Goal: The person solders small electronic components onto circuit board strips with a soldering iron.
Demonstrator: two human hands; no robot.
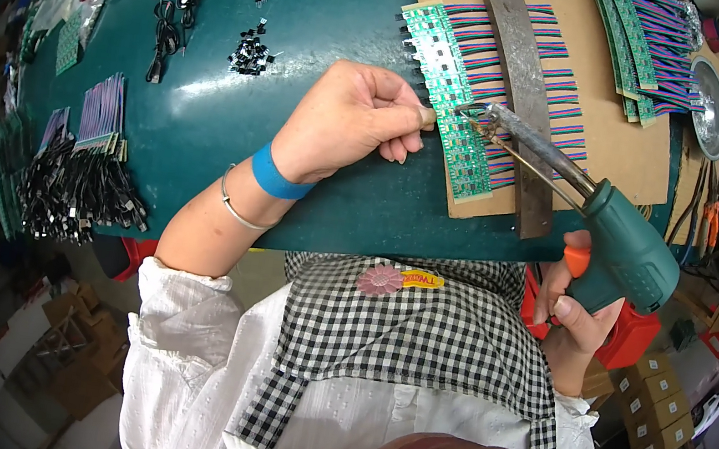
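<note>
Dark green covers the worktop [341, 29], and on it lies a flat brown cardboard sheet [636, 153]. A long green circuit-board panel [447, 62] rests near the cardboard's left edge, with blue, pink and black ribbon wires [472, 47] running rightward from it. A heavy grey metal bar [521, 91] lies across those wires. The right hand [580, 320] is wrapped around a green pistol-shaped soldering gun [632, 249] with an orange trigger, its metal nose reaching over the panel. The left hand [374, 121] has thumb and fingers pinched together at the panel's left edge; whether they grip anything cannot be told. Farther left on the worktop sit a loose heap of small black parts [252, 55] and bundled black-ended cables [83, 195].
</note>
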